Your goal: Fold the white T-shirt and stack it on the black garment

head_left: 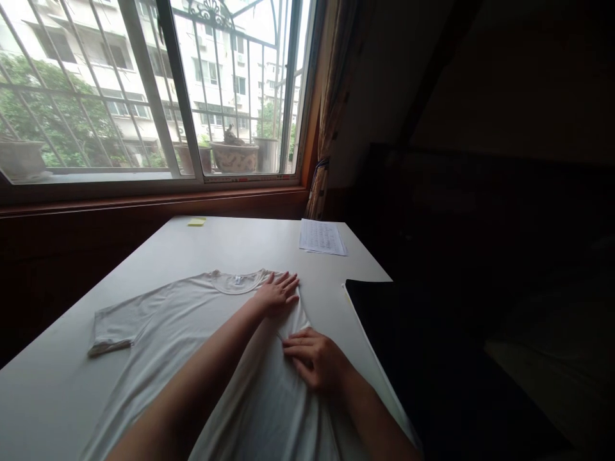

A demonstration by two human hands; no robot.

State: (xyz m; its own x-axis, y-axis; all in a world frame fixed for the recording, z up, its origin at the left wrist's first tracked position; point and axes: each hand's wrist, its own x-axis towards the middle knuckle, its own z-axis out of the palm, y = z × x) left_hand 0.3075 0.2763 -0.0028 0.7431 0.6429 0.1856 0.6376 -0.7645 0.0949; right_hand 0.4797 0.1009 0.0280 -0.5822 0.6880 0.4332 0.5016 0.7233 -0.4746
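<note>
A white short-sleeved T-shirt (192,333) lies spread on a white table, its round neckline toward the window. The sleeve on the left stretches out flat, while the one on the right is turned inward over the body. My left hand (278,293) rests flat on the right shoulder of the shirt with its fingers spread. Just below it, my right hand (317,360) has its fingers and thumb close together at the turned-in sleeve, gripping the cloth near its edge. My left forearm crosses the shirt's front and hides part of it.
The white table (240,240) carries a yellow sticky note (196,221) and printed sheets (321,237) at its far edge. Dark cloth (408,346) covers the right side. Behind are a barred window with potted plants (234,155) and a curtain (321,141).
</note>
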